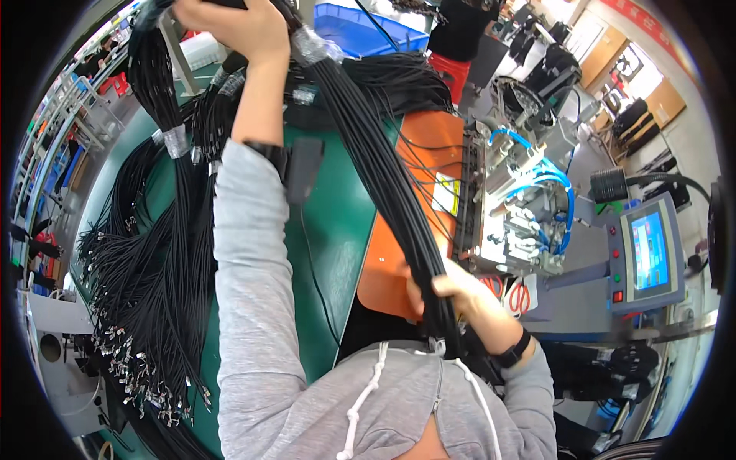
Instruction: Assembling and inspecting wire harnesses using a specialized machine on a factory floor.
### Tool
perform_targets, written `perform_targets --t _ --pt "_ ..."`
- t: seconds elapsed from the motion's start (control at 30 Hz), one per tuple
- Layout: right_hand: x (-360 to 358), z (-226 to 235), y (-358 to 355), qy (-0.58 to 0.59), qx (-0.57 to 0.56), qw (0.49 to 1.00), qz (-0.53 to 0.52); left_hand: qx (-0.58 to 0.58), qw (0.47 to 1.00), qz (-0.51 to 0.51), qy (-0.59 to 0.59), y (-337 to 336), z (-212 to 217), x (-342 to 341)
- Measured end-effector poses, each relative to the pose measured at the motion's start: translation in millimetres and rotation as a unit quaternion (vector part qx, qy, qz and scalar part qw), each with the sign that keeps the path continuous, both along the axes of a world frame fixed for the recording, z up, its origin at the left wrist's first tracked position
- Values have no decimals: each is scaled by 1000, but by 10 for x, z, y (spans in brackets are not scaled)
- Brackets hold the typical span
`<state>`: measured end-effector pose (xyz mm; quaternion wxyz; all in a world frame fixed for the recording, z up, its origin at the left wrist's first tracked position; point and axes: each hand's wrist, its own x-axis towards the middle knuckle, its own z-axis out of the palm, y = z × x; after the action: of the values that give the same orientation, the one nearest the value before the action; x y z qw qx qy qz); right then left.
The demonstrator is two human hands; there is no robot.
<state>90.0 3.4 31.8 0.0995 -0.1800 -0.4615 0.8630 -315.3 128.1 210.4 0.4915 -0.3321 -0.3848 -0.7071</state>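
A long bundle of black cables (376, 172) slants from the top of the view down toward my chest. Near its lower end, my right hand (466, 293) is closed round it. My left hand (249, 32) is raised high at the upper edge, its fingers curled over black cables there; the edge cuts off part of the grip. Clear wrap (313, 46) binds the bundle close to that hand. Left of my left arm hangs another wrapped cable bundle (157, 84), its loose ends with small metal connectors (153, 383) fanned out low on the left.
More cables lie on the green table (337, 230). Beside my right hand stand an orange panel (391, 264) and a machine with blue air hoses (529, 207). A control screen (650, 249) is at right. A blue bin (360, 29) and a person in black (460, 31) are beyond.
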Motion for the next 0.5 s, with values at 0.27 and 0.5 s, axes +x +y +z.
perform_targets --t 0.27,0.5 --pt "-689 -266 681 -60 -271 946 -167 -698 639 -287 -150 -456 -1568 516" --pt "-810 -220 571 -27 -243 961 -129 -508 213 -696 -461 -1113 -2222 1559"
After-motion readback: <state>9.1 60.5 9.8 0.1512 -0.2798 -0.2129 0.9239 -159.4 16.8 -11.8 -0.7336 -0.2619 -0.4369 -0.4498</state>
